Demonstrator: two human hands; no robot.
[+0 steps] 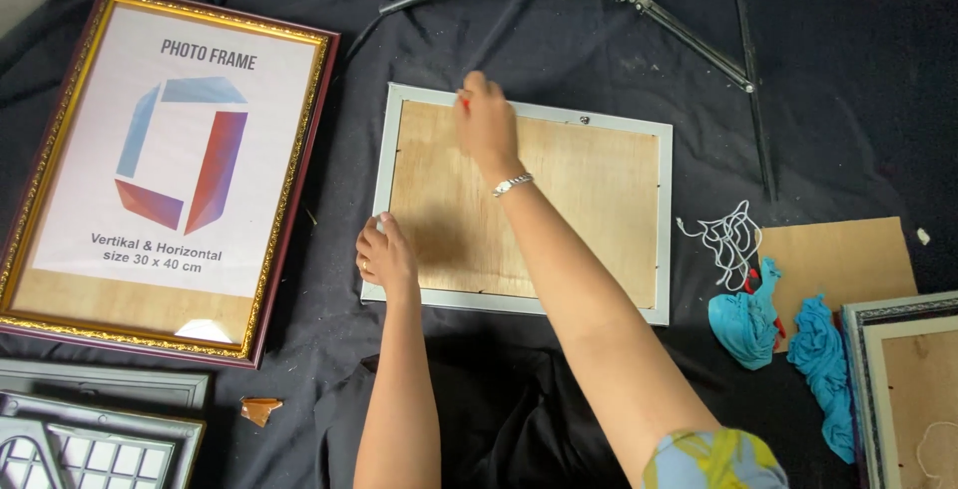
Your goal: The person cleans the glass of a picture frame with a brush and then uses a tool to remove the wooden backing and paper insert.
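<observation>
White frame point(519, 294) lies face down at ctr of black cloth point(599, 40), plywood back up. Left hand point(385, 254) presses frame's edge at 9 o'clock, fingers curled, gripping nothing else. Right hand point(486, 122) sits at 11 o'clock corner, pinched on something small and red, prob. a tool; can't tell what. Gold-trimmed frame point(299, 140) lies well apart at 9 o'clock; blue rags point(743, 319) at 3.

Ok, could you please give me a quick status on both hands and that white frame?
Left hand pressing the white frame at its left edge. Right hand at the top edge, small red thing in its fingers. Frame face-down, plywood backing up. Nothing obstructing.
</observation>
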